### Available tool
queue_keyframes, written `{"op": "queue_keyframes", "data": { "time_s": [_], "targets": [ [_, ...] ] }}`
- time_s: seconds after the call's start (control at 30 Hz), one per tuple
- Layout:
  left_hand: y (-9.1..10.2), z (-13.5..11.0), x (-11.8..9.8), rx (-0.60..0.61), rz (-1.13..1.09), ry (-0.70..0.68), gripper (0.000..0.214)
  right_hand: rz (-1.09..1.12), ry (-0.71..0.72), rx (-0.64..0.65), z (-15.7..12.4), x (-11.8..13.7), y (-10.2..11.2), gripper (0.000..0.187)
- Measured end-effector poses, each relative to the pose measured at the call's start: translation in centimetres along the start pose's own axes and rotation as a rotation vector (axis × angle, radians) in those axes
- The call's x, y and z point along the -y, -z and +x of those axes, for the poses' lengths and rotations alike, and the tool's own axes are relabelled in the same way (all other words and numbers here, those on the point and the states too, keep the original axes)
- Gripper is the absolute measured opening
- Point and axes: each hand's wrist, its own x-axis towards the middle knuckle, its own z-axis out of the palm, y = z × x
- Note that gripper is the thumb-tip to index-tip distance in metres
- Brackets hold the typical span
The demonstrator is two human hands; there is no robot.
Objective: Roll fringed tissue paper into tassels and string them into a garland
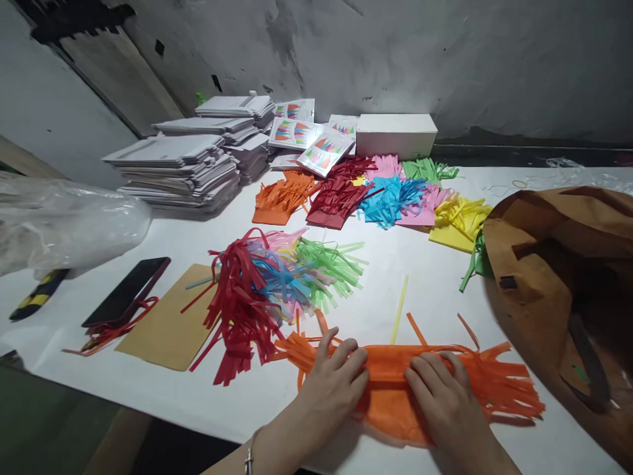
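Note:
An orange fringed tissue-paper piece (pixel 390 369) lies across the near edge of the white table (pixel 425 290), its cut strips fanning out at both ends. My left hand (pixel 332 386) rests on its left part with fingers spread flat. My right hand (pixel 445 399) presses on its middle, fingers stretched out and lying flat too. Just beyond my left hand lies a mixed pile of red, blue, pink and green fringed paper (pixel 270 280).
Further back lie orange, red, blue, pink, green and yellow fringe stacks (pixel 380 194), a white box (pixel 395 135), printed packets (pixel 324 152) and stacked grey card sleeves (pixel 182 168). A brown paper bag (pixel 564 277) stands at right. A phone (pixel 127 290), a brown envelope (pixel 171 320) and clear plastic (pixel 64 224) lie at left.

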Motion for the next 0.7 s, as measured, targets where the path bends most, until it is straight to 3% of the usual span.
{"op": "queue_keyframes", "data": {
  "time_s": [0.1,0.2,0.3,0.5,0.7],
  "targets": [
    [-0.3,0.3,0.3,0.001,-0.023,0.08,0.008,0.031,-0.116,0.047,0.7,-0.3,0.3,0.028],
    [0.0,1.6,0.6,0.11,-0.079,0.214,0.012,-0.06,-0.188,0.139,1.8,-0.4,-0.1,0.032],
    [0.9,3.2,0.9,0.243,-0.094,0.304,0.02,-0.15,-0.232,0.125,3.0,-0.5,-0.7,0.038],
    [1.6,4.8,0.6,0.277,-0.062,0.382,0.03,-0.216,-0.241,0.075,4.2,0.0,-0.6,0.032],
    [1.7,4.8,0.6,0.258,-0.055,0.414,0.021,-0.007,0.026,0.007,3.8,0.9,-0.4,0.037]
  ]
}}
